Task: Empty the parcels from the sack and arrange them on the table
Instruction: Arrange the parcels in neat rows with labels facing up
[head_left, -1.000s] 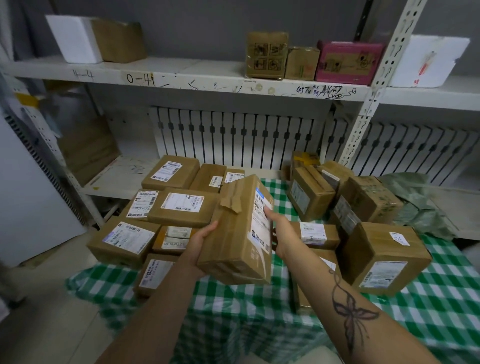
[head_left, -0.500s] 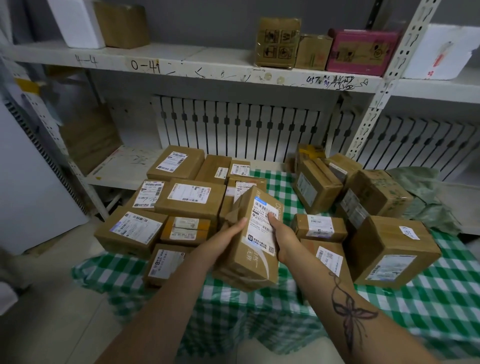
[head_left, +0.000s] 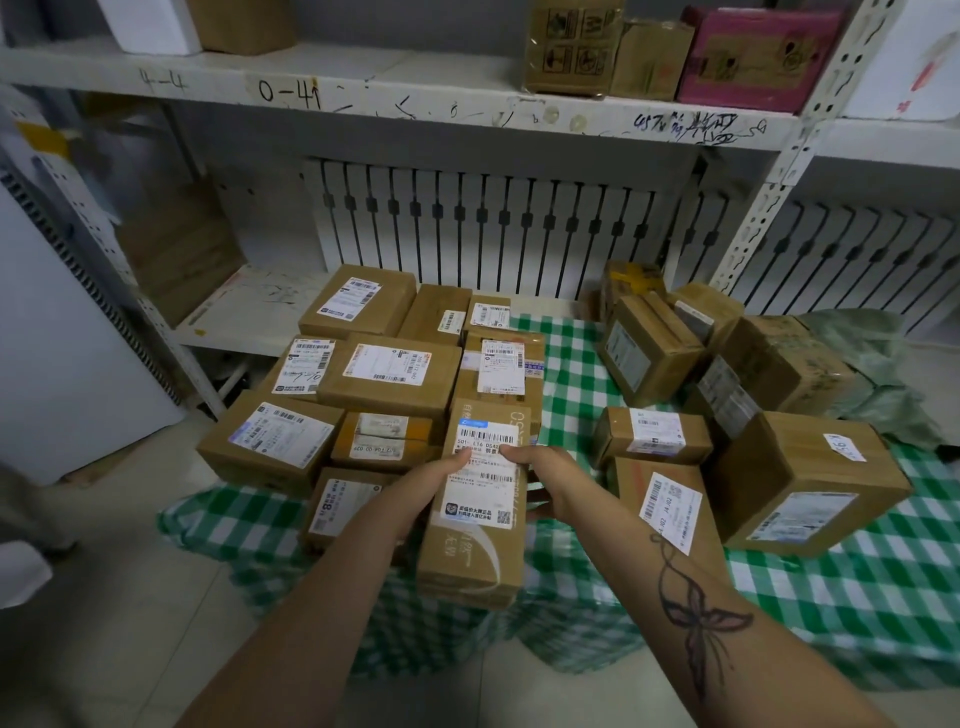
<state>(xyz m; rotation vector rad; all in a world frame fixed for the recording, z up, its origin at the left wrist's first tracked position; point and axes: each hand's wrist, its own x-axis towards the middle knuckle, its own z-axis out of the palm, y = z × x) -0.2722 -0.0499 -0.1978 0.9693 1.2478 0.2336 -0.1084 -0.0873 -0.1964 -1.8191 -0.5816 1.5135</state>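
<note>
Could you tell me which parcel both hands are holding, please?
The long parcel at the table's front edge: left hand and right hand grip its sides; the others lie untouched.

Seventeen or so brown parcels (head_left: 389, 374) on one checked table (head_left: 857, 597), one green sack (head_left: 872, 364), one pink box (head_left: 753, 52) on one shelf (head_left: 415, 88), one left hand (head_left: 431, 483), one right hand (head_left: 550, 478).

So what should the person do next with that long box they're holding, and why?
Probably lower the long parcel flat onto the table and let go: both the left hand and right hand grip it, label up, already lined up beside the tidy group of parcels.
</note>
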